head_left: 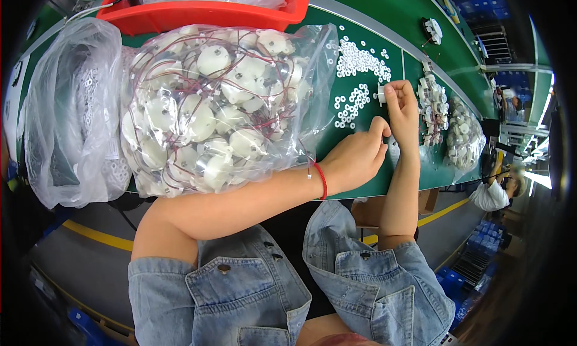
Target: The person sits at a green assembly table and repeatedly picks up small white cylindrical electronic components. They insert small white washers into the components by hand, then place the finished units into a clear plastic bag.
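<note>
The largest item in my head-camera feed is the green worktable (pixel 366 184); it carries all items listed below. On its left half I observe a large clear bag (pixel 198 118) filled with round, off-white wired units; dark red leads run between them. Left of this bag, and against it, stands a crumpled clear bag (pixel 66 124) with small white rings inside. Behind both is a red bin (pixel 204 17) with clear plastic sheeting in it.

At the right side lies a smaller filled bag (pixel 466 139). Next to it, on the side toward the hands, I note a row of white units (pixel 431 103), laid in a column running away from the body.

Left hand (pixel 354 157): fingers curled, positioned beside the right wrist. I cannot tell whether it grasps anything. Right hand (pixel 401 109): raised, thumb and fingers pinching a small item.

Two groups of loose rings lie between the large bag and the right hand: a broader far heap (pixel 360 62) and a smaller near heap (pixel 354 100). A red wristband (pixel 322 181) encircles the left wrist.

The smallest item I list is the white piece (pixel 380 95), located at the right fingertips, just right of the near heap.
</note>
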### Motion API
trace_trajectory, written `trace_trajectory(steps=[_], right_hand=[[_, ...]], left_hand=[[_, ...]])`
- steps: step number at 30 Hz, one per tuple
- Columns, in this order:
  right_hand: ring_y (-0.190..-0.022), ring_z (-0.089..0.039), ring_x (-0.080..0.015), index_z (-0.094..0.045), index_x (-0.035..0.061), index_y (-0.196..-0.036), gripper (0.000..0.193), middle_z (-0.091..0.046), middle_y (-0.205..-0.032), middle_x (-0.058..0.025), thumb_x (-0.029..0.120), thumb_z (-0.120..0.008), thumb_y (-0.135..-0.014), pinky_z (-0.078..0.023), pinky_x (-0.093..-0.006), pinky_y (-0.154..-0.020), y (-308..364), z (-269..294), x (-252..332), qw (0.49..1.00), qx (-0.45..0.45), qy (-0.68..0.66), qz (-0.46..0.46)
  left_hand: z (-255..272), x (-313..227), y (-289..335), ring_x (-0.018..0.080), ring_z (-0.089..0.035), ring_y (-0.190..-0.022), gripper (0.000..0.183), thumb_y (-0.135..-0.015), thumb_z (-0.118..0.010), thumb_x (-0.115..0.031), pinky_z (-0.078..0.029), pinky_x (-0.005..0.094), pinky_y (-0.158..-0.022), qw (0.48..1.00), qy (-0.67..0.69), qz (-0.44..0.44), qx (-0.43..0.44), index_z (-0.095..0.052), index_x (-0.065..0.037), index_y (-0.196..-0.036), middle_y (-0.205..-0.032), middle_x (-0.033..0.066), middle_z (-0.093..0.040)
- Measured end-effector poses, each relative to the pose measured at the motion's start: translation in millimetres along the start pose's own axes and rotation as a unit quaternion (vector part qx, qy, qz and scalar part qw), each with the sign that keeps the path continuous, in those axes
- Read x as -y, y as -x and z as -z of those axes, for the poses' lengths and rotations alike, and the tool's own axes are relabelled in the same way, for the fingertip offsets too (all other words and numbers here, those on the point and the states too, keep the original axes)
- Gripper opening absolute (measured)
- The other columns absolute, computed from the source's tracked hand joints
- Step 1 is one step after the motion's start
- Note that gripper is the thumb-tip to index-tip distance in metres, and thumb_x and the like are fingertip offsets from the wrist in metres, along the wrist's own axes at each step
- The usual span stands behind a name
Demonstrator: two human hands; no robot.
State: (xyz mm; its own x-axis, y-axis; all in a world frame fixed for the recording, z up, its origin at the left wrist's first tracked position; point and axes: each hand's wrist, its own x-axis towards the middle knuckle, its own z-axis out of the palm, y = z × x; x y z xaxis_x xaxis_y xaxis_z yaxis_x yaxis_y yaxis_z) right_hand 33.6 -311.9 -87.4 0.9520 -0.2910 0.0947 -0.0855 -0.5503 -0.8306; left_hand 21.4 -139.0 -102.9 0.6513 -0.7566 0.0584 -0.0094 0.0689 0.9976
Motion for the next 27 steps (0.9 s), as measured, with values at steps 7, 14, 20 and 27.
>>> trace_trajectory(steps=[7,14,20,27], right_hand=[[-0.070,-0.049,-0.0023,-0.056,0.0021,-0.098,0.013,-0.058,-0.080,0.0019,0.015,-0.060,-0.098,-0.037,-0.0182,-0.060,10,-3,2,0.997,0.030,-0.060,-0.030],[-0.058,-0.040,-0.0008,-0.057,0.0034,-0.095,0.012,-0.055,-0.069,0.0035,0.014,-0.062,-0.096,-0.028,-0.0198,-0.050,7,-13,15,0.996,-0.012,-0.053,-0.069],[-0.059,-0.039,-0.0034,-0.058,0.0024,-0.093,0.011,-0.054,-0.073,0.0021,0.013,-0.062,-0.095,-0.029,-0.0213,-0.051,24,-13,9,0.998,-0.069,0.013,-0.007],[-0.088,-0.055,-0.0262,-0.057,0.0026,-0.112,0.032,-0.049,-0.105,-0.0149,0.002,-0.065,-0.081,-0.045,-0.0316,-0.071,56,-1,8,0.951,-0.005,0.292,0.105]], left_hand=[[-1,0,2,0.0414,-0.064,-0.073,0.021,-0.094,-0.050,-0.007,-0.048,0.0500,-0.064,1.000,-0.005,-0.014,-0.009,-0.039,0.001,-0.109,-0.079,0.0231,-0.063],[0,-1,4,0.0419,-0.063,-0.069,0.019,-0.094,-0.049,-0.008,-0.047,0.0512,-0.061,0.999,-0.017,-0.038,-0.025,-0.039,0.001,-0.108,-0.075,0.0221,-0.063],[0,-4,4,0.0424,-0.062,-0.067,0.016,-0.095,-0.047,-0.009,-0.046,0.0532,-0.060,0.999,-0.033,-0.028,-0.010,-0.040,-0.001,-0.106,-0.072,0.0216,-0.062],[-1,-2,4,0.0421,-0.063,-0.068,0.015,-0.095,-0.048,-0.009,-0.047,0.0529,-0.060,0.999,-0.037,-0.035,-0.015,-0.042,-0.002,-0.106,-0.074,0.0214,-0.064]])
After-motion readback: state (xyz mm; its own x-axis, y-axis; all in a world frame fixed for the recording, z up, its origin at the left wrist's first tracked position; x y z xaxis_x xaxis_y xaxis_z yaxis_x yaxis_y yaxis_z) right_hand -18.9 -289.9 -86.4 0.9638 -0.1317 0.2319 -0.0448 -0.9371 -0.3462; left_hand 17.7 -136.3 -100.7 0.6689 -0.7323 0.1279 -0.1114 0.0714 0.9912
